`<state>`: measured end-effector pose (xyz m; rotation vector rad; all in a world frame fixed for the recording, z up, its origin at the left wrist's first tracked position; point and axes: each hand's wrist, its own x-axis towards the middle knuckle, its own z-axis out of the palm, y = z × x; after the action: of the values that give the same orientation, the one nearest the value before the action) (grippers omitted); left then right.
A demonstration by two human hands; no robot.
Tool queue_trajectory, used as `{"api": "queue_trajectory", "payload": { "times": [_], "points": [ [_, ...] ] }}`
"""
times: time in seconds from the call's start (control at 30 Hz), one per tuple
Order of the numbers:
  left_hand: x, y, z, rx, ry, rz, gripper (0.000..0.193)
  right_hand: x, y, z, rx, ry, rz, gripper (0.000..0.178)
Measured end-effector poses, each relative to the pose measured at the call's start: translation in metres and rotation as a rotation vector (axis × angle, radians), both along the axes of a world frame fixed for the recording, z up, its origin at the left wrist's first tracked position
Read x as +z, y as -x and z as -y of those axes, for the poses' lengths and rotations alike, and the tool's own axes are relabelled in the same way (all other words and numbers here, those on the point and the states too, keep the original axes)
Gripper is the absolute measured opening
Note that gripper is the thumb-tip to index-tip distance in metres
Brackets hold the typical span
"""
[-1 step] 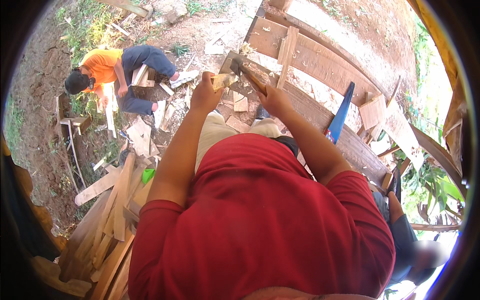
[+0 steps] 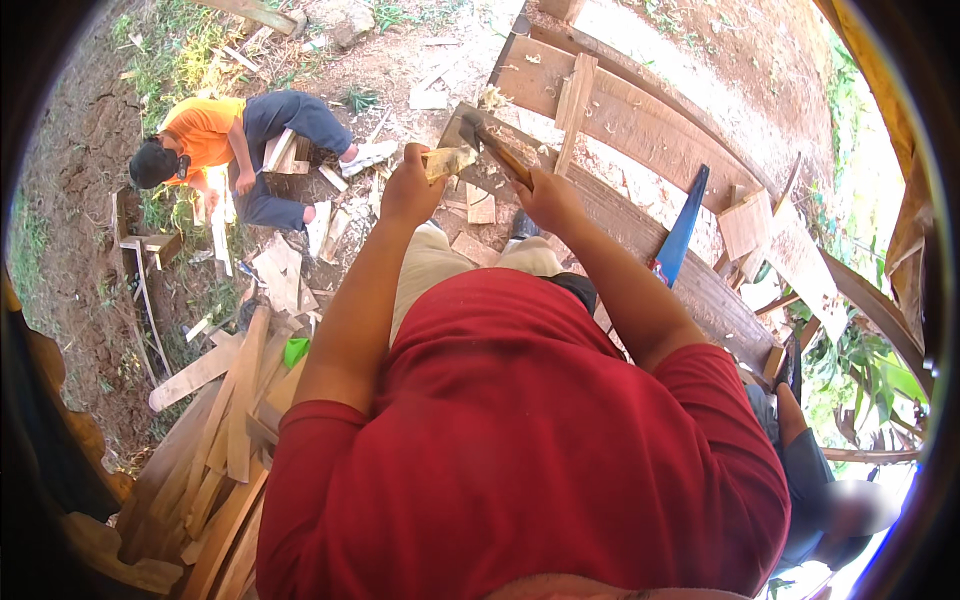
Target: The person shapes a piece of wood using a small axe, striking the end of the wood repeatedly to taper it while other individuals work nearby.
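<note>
My left hand [image 2: 408, 188] is closed round a short, pale piece of wood [image 2: 447, 162] with a rough end pointing right. My right hand [image 2: 553, 203] grips the wooden handle of a hatchet [image 2: 508, 160]. Its dark metal head [image 2: 468, 128] is close to the far end of the wood piece; whether they touch I cannot tell. Both lie in front of the near end of a long wooden beam [image 2: 625, 225] strewn with shavings. A handsaw [image 2: 684, 230] with a blue blade rests on the beam, right of my right hand.
At the left, a person in an orange shirt [image 2: 205, 130] sits low among wood scraps. Long boards [image 2: 240, 410] are piled at my lower left. Another person's dark sleeve [image 2: 805, 490] shows at lower right. An offcut [image 2: 481, 203] lies near my feet, and a crosspiece [image 2: 575, 110] spans the beams.
</note>
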<state>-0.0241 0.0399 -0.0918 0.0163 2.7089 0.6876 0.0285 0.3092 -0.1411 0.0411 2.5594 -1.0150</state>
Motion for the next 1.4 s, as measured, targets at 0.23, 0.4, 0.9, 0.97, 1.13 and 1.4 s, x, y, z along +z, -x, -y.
{"api": "queue_trajectory", "payload": {
  "times": [0.23, 0.4, 0.9, 0.97, 1.13, 1.4],
  "points": [
    [-0.002, 0.001, -0.001, -0.042, 0.004, -0.015, 0.056, -0.009, -0.008, -0.005, 0.009, 0.022, -0.01, 0.039],
    [-0.002, 0.007, 0.0, -0.07, 0.008, -0.001, 0.055, 0.023, 0.008, 0.005, -0.014, 0.049, -0.051, 0.039],
    [0.005, 0.002, -0.01, -0.031, 0.02, 0.014, 0.058, -0.006, -0.006, -0.003, 0.017, -0.025, -0.023, 0.036],
    [0.003, 0.008, -0.007, -0.056, -0.001, -0.005, 0.058, 0.005, -0.002, 0.001, -0.024, 0.045, -0.086, 0.036],
    [0.005, 0.001, -0.007, -0.071, 0.002, 0.006, 0.057, -0.01, -0.008, -0.001, -0.005, 0.014, -0.034, 0.035],
    [-0.001, 0.002, -0.01, -0.072, 0.039, -0.03, 0.057, 0.013, -0.006, 0.003, 0.001, 0.09, 0.058, 0.035]
  ]
}}
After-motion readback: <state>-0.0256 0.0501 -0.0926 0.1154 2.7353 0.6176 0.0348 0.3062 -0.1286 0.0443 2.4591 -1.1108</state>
